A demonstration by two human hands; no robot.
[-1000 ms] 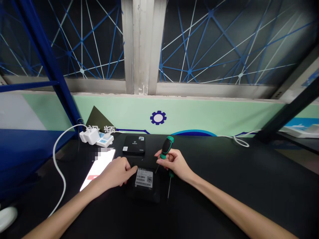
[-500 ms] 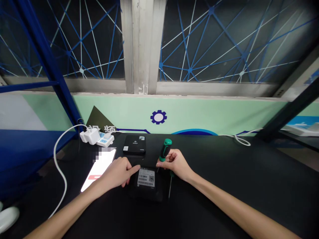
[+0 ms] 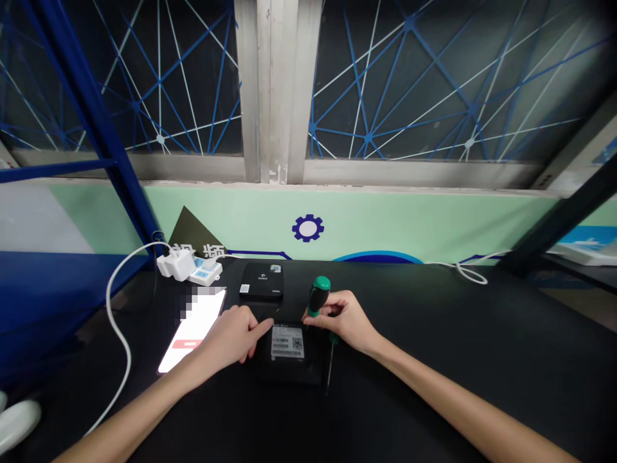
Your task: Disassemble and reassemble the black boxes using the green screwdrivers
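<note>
A flat black set-top box (image 3: 311, 370) lies on the dark table with its printed label (image 3: 288, 341) facing up. My left hand (image 3: 241, 334) rests at its far left corner, thumb stretched onto the top edge and the other fingers curled at its side. In my right hand (image 3: 344, 318), thumb and fingers pinch a green and black screwdriver (image 3: 319, 296). It stands nearly upright, tip down at the box's far right corner; the tip itself is hard to make out. Under that hand lies a second screwdriver (image 3: 330, 366), its green handle partly hidden.
Behind is another black box (image 3: 261, 281) with a small sticker. A lit phone (image 3: 193, 331) lies partly under my left forearm. Farther left are a white power strip with plugs (image 3: 180, 265), a white cable (image 3: 126, 347) and a white object (image 3: 19, 424). Another cable (image 3: 470, 273) lies back right.
The screwdriver's handle has tipped a little and dropped slightly, with my right hand still around it. The labelled box appears slightly shifted to the right. My left thumb stays at its corner.
</note>
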